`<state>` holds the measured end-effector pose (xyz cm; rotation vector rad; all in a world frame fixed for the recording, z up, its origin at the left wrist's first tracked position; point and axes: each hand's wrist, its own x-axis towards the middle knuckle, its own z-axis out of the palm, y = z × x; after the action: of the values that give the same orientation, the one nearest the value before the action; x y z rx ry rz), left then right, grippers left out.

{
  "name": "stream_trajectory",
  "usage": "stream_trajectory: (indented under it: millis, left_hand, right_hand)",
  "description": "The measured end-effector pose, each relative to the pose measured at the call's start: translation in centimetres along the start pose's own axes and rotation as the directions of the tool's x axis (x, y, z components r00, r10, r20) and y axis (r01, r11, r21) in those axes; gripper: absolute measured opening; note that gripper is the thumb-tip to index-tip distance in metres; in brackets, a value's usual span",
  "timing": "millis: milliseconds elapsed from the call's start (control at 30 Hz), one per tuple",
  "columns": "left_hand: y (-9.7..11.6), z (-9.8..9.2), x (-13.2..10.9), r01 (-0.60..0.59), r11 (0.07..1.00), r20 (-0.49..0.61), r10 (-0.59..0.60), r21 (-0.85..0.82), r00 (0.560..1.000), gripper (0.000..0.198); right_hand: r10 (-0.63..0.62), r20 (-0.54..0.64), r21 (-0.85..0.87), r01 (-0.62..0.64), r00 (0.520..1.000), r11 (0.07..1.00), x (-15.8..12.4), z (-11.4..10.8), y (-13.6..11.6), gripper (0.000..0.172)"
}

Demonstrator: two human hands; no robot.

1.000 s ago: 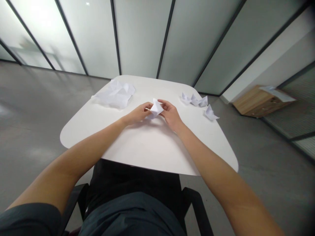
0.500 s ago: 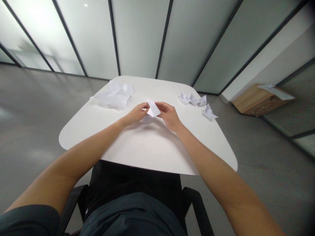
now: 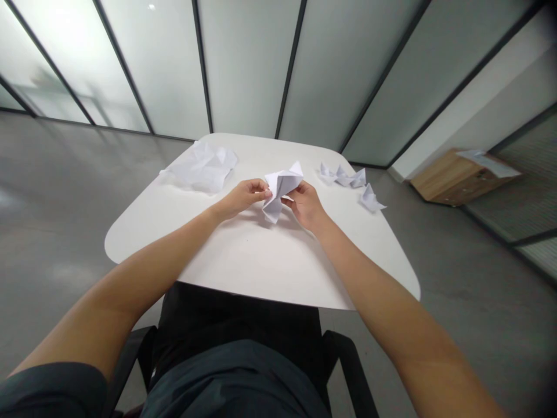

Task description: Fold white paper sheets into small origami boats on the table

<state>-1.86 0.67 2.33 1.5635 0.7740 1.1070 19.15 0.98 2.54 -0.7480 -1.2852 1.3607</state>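
Observation:
Between my two hands is a white folded paper (image 3: pixel 281 184), spread into a shape with pointed corners at top right and bottom left. My left hand (image 3: pixel 249 194) pinches its left side between thumb and fingers. On the right side, my right hand (image 3: pixel 305 203) grips the paper, with some fingertips hidden behind it. The paper is held just above the middle of the white table (image 3: pixel 261 261).
Several small folded paper boats (image 3: pixel 342 176) stand in a row at the table's back right, with another paper boat (image 3: pixel 371 199) nearer the right edge. Crumpled white sheets (image 3: pixel 202 167) lie at the back left. A wooden cabinet (image 3: pixel 456 177) stands beyond on the right.
The folded paper has gone from a small compact triangle to a wider, opened shape with points at both ends. My right hand has shifted slightly right.

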Motion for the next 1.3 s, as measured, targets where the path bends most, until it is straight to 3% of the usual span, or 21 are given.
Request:
stream_trajectory:
  millis: [233,333,467,667,867,1133,1300]
  left_hand:
    - [0.0,-0.7,0.2,-0.022,0.998,-0.079,0.017,-0.064,0.997,0.047]
    - [0.1,-0.9,0.2,-0.009,0.996,-0.045,0.005,-0.093,0.999,0.043]
    - [0.3,-0.2,-0.3,0.101,0.981,0.054,-0.093,-0.167,0.994,0.047]
    - [-0.1,1.0,-0.6,0.140,0.956,0.128,-0.110,-0.258,0.986,0.048]
    - [-1.1,1.2,-0.3,0.204,0.935,0.120,-0.176,-0.290,0.977,0.044]
    - [-0.6,1.2,-0.3,0.111,0.921,0.028,-0.109,-0.374,0.994,0.041]
    - [-0.8,0.9,-0.5,0.173,0.916,0.120,-0.138,-0.362,0.983,0.036]
  right_hand:
    - [0.033,-0.037,0.037,-0.031,0.999,0.999,0.1,-0.3,-0.1,0.030]
    - [0.058,-0.033,0.078,-0.056,0.998,0.995,0.1,-0.4,-0.2,0.029]
    - [0.090,0.013,0.105,-0.090,0.996,0.990,-0.1,-0.2,-0.4,0.030]
    - [0.072,0.025,0.019,-0.073,0.997,0.997,-0.5,0.5,-0.3,0.031]
    - [0.042,0.013,-0.022,-0.041,0.999,0.999,-0.7,1.4,0.5,0.032]
    - [0.136,-0.009,0.139,-0.133,0.991,0.981,-0.6,1.3,-0.1,0.027]
    - [0.207,0.059,0.150,-0.213,0.977,0.965,-0.5,1.0,-0.3,0.042]
